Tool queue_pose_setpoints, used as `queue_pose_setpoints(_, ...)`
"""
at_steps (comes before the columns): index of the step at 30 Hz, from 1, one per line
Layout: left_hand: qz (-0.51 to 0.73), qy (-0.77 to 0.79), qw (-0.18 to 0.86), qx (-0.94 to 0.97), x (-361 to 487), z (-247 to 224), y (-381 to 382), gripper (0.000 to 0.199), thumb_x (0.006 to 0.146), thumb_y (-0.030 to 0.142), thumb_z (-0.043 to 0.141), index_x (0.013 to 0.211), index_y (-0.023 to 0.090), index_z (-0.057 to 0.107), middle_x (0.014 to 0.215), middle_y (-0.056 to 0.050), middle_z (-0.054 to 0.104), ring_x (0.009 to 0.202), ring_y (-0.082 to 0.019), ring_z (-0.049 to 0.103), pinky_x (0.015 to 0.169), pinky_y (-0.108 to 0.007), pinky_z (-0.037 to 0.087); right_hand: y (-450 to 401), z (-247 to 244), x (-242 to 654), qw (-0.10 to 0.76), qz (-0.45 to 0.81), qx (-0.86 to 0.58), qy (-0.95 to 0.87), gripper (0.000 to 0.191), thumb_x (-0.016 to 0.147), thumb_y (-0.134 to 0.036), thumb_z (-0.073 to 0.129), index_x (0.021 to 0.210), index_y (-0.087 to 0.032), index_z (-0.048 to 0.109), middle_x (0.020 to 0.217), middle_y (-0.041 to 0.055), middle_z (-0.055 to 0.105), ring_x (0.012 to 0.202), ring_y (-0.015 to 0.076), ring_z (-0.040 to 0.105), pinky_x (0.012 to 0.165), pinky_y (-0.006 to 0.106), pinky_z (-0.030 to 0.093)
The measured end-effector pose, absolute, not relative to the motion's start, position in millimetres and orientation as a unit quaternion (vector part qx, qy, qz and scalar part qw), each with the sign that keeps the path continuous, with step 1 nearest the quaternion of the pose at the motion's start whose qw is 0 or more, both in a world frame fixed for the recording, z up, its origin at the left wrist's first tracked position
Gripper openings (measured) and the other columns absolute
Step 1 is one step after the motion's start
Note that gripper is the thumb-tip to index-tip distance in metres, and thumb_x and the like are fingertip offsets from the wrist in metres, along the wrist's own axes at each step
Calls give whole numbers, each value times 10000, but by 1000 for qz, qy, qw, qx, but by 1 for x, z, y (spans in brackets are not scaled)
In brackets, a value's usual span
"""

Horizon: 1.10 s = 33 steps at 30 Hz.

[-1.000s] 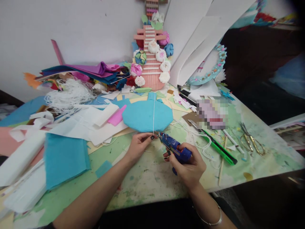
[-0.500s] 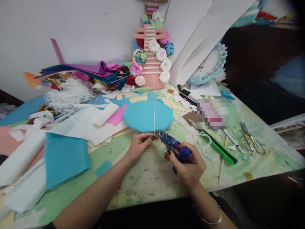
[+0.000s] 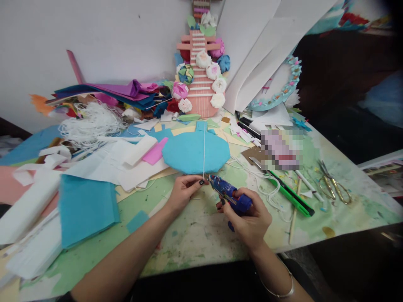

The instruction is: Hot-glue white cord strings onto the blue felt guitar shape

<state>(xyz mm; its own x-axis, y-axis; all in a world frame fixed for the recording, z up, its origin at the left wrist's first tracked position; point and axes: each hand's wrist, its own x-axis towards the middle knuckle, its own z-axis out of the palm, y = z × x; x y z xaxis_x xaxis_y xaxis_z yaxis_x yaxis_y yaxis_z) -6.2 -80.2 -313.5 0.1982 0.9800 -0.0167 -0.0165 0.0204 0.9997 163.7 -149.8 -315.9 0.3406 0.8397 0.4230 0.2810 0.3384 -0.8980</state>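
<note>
A blue paper-covered shape (image 3: 185, 153) lies on the table with a white string (image 3: 204, 147) running down across it. At its near edge my left hand (image 3: 185, 191) pinches the string's lower end between thumb and fingers. My right hand (image 3: 253, 218) is wrapped round a blue glue gun (image 3: 231, 196), whose nozzle points left, right beside my left fingertips. Whether the nozzle touches the string cannot be made out.
Right of my hands lie a green cutter (image 3: 292, 195), a wooden stick (image 3: 295, 212) and scissors (image 3: 335, 184). Folded blue paper (image 3: 88, 209) and white rolls are at left. A pink flowered instrument model (image 3: 203, 98) stands behind, near tangled white string (image 3: 91, 123).
The glue gun's nozzle has shifted very slightly left, closer to my left fingertips. Both hands keep their grips, and the blue shape stays where it was.
</note>
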Motion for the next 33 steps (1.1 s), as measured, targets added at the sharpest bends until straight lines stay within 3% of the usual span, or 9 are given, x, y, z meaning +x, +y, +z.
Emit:
queue_pose_setpoints(8, 442, 447, 560, 540, -6, -315, -79, 251, 739, 388, 684, 755, 142, 735, 492, 17, 519, 439, -66, 309, 442, -213, 206, -152, -315, 164, 637, 217, -524, -523, 244, 679, -133, 716, 885, -210, 609, 756, 6, 632, 579, 157, 639, 541, 295, 577)
queue_pose_setpoints(17, 438, 445, 577, 527, -7, -319, -79, 286, 725, 419, 693, 736, 135, 725, 445, 41, 407, 431, -61, 273, 430, -211, 165, -150, -318, 164, 639, 239, -523, -510, 270, 692, -143, 723, 913, -219, 588, 770, 0, 636, 586, 156, 653, 548, 294, 582)
queue_pose_setpoints(33, 458, 432, 553, 546, -7, -317, -79, 199, 738, 348, 693, 736, 157, 748, 518, 1, 577, 474, -79, 394, 464, -205, 276, -151, -318, 164, 616, 236, -528, -535, 255, 708, -138, 718, 913, -220, 589, 791, -6, 622, 604, 146, 649, 544, 272, 570)
